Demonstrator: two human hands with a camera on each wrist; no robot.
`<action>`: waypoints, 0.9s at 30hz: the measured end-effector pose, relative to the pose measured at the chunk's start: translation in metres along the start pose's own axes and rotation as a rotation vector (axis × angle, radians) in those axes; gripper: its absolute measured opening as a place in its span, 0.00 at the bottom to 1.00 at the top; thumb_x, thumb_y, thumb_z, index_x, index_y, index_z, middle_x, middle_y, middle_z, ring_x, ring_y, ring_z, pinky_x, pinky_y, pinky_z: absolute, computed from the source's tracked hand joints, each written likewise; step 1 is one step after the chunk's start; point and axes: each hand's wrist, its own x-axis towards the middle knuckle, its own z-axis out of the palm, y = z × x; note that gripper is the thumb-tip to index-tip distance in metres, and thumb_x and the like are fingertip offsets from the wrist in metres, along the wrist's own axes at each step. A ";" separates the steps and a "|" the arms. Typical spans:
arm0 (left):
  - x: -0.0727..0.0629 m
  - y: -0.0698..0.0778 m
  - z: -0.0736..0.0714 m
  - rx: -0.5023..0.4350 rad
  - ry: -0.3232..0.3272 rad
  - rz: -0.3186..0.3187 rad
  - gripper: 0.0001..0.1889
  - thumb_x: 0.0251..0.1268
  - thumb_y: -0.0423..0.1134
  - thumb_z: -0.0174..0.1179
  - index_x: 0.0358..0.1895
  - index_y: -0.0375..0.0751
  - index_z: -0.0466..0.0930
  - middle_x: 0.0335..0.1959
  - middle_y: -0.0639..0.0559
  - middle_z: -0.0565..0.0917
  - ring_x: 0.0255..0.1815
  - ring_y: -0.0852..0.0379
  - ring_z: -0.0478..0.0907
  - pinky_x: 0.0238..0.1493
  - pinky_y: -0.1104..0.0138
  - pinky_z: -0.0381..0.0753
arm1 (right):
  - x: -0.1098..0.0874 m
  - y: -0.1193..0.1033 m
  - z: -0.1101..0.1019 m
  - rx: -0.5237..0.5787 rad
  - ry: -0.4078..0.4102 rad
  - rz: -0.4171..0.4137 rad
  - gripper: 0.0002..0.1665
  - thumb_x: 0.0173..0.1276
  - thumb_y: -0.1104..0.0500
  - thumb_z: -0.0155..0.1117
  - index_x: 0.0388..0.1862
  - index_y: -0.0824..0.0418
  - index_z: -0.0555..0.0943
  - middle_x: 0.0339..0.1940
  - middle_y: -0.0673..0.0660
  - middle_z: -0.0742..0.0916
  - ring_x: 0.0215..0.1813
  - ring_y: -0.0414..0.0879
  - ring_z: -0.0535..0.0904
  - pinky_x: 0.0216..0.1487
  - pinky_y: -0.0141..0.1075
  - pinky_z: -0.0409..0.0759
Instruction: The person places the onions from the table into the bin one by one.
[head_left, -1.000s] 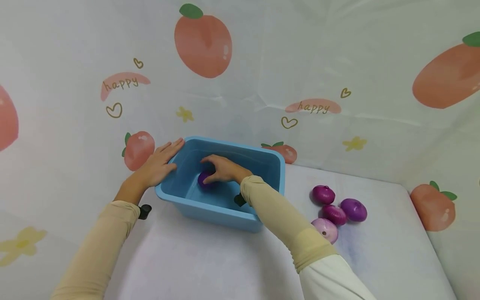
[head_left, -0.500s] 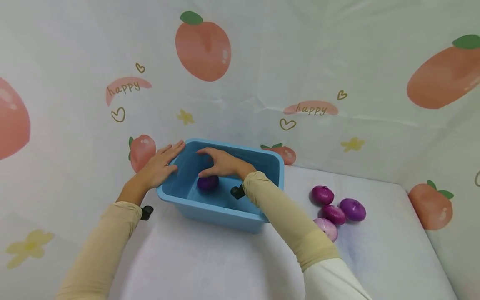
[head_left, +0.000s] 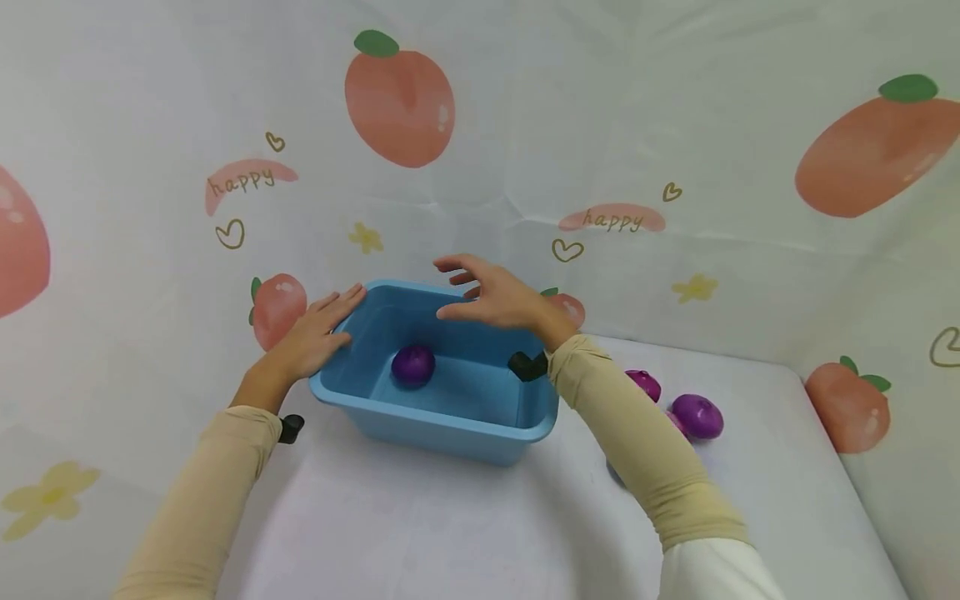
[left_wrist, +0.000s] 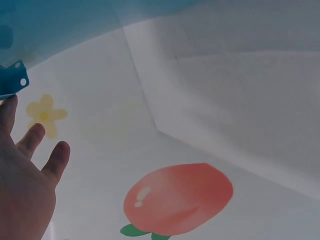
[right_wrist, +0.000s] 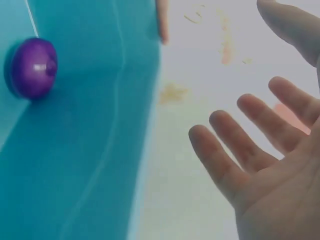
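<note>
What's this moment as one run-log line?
left hand: on rim of blue bin | right hand: empty, above bin | purple onion: inside bin | other onions: on table, some partly behind right sleeve

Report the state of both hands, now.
Left hand: open, resting on the edge of the blue tub.
Right hand: open, holding nothing.

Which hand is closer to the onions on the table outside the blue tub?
Right. The right hand hovers above the tub's far side, its sleeve partly hiding the onions; the left hand rests on the tub's end farther from them.
</note>
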 end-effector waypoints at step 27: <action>0.000 -0.004 0.003 -0.017 -0.010 -0.025 0.38 0.73 0.42 0.42 0.84 0.61 0.41 0.87 0.53 0.45 0.85 0.32 0.39 0.73 0.22 0.46 | -0.207 0.124 -0.069 -0.145 0.358 0.410 0.40 0.68 0.49 0.71 0.74 0.63 0.68 0.73 0.66 0.75 0.72 0.66 0.73 0.69 0.61 0.75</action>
